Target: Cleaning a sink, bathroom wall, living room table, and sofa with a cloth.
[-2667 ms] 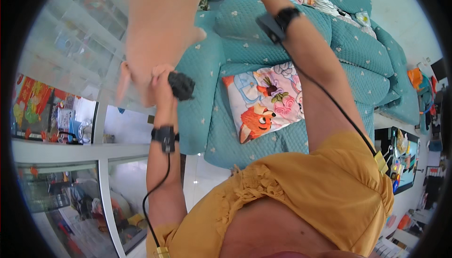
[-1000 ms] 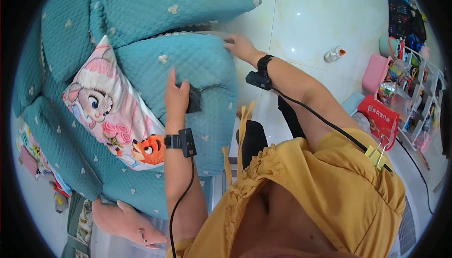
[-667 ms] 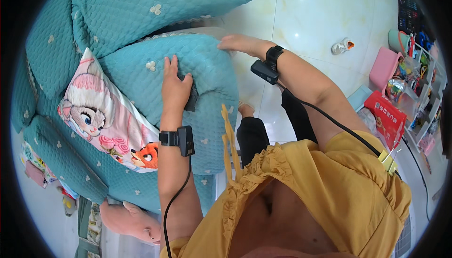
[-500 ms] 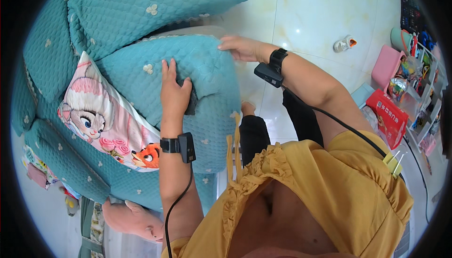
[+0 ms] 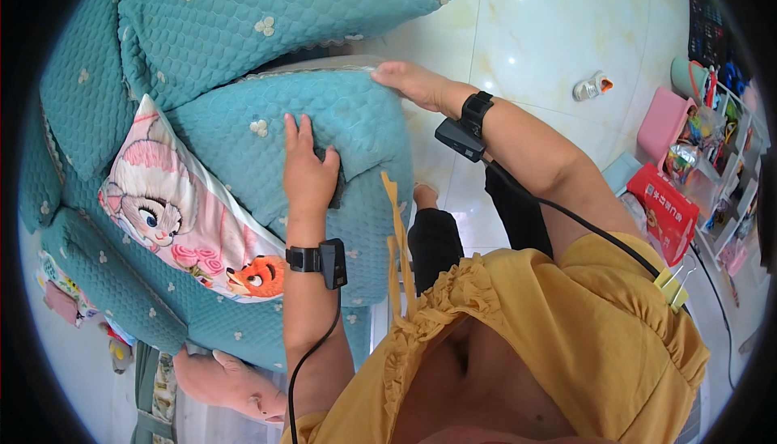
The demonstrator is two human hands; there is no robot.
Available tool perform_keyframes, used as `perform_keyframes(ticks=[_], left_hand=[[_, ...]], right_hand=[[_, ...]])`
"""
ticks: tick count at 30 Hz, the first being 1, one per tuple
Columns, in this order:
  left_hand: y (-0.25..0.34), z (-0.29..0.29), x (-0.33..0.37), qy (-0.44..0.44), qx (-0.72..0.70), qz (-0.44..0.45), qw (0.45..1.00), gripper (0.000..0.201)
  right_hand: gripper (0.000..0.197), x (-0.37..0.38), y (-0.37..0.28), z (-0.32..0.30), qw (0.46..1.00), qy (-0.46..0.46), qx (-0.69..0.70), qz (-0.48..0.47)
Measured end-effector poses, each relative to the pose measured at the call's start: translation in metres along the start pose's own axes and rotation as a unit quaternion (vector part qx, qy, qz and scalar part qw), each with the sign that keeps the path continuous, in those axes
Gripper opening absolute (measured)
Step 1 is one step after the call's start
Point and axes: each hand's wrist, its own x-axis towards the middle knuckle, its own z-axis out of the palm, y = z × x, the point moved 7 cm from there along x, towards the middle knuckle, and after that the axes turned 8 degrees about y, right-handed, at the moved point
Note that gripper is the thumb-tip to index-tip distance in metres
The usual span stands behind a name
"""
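Observation:
A teal quilted sofa cover (image 5: 227,104) with white clover appliqués lies over the seat cushion in front of me. My left hand (image 5: 310,165) presses on it, fingers stretched out and thumb apart, beside a dark fold near the palm. At the cover's far right corner, my right hand (image 5: 409,84) grips the edge; part of its fingers is hidden. Left of my left hand lies a pillow (image 5: 182,209) printed with a pink cartoon rabbit, roses and a fox. Both wrists wear black straps with small black boxes and cables.
Quilted sofa backs and arms (image 5: 113,274) surround the seat on the left. A pink plush toy (image 5: 227,383) lies near the lower left. On the tiled floor (image 5: 534,23) stands a sneaker (image 5: 592,86). To the right are a pink bin (image 5: 664,124), a red package (image 5: 664,211) and cluttered shelves.
My left hand has shifted slightly right and nearer me on the cover. My right hand stays at the corner. The view has moved a little.

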Motion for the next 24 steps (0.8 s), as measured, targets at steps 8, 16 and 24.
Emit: perform_keyframes(ticks=[8,16,24], left_hand=[[0.029,0.016,0.028,-0.035,0.046,0.04,0.998,0.068],[0.012,0.029,0.045,-0.059,0.032,0.034,0.997,0.063],[-0.103,-0.042,0.077,0.058,0.146,-0.082,0.984,0.063]], right_hand=[[0.047,0.026,0.011,-0.045,0.912,0.28,-0.28,-0.11],[0.041,0.097,0.037,-0.043,0.845,0.242,-0.433,-0.201],[0.038,0.149,0.064,-0.038,0.892,0.193,-0.404,-0.062]])
